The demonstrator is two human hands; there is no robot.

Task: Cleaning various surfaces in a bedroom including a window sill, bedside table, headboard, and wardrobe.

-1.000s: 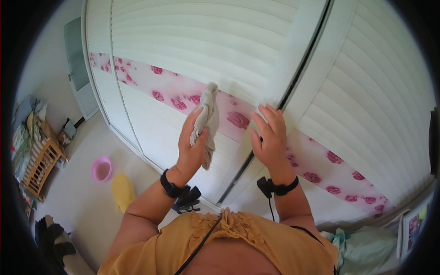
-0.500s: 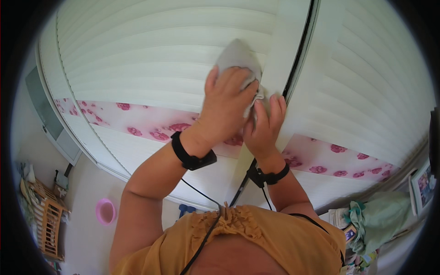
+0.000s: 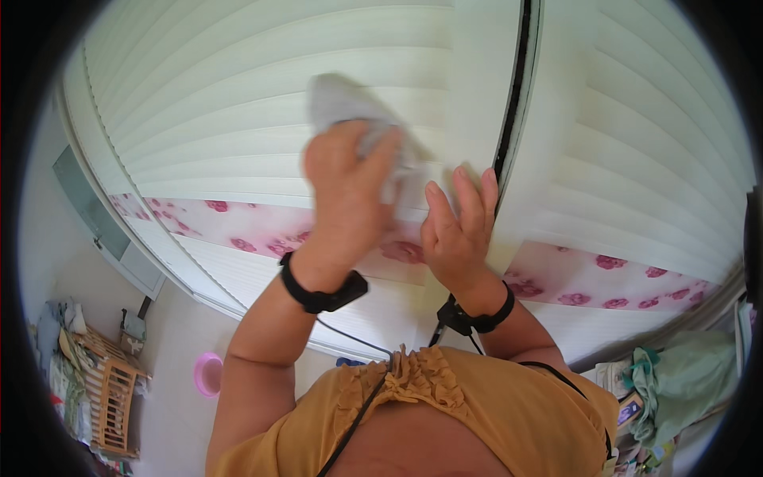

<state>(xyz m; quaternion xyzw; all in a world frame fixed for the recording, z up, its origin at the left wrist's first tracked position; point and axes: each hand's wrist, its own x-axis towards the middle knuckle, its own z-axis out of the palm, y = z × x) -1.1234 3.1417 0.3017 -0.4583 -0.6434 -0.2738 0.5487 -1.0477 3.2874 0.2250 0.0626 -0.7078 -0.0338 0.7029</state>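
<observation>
A grey cloth [image 3: 343,99] lies against the white ribbed panel of a sliding wardrobe door [image 3: 262,95], a little above its pink flowered band [image 3: 262,226]. My left hand [image 3: 350,187] is closed on the cloth, slightly smeared by motion, with part of the cloth sticking out above the fingers. To its right, my right hand [image 3: 461,230] rests near the door's white edge frame, fingers stretched and apart, holding nothing. Its fingertips are beside the dark gap [image 3: 515,95] between two door panels. Both wrists wear black straps with small devices and cables.
A second ribbed door panel [image 3: 652,143] stands to the right. On the floor at the lower left are a pink basin [image 3: 208,374] and a wooden crib-like frame [image 3: 119,405] heaped with cloths. Green fabric [image 3: 687,381] and small items are piled at the lower right.
My left hand has moved left across the panel with the cloth, away from my right hand. The right hand stays near the door edge, now apart from the cloth.
</observation>
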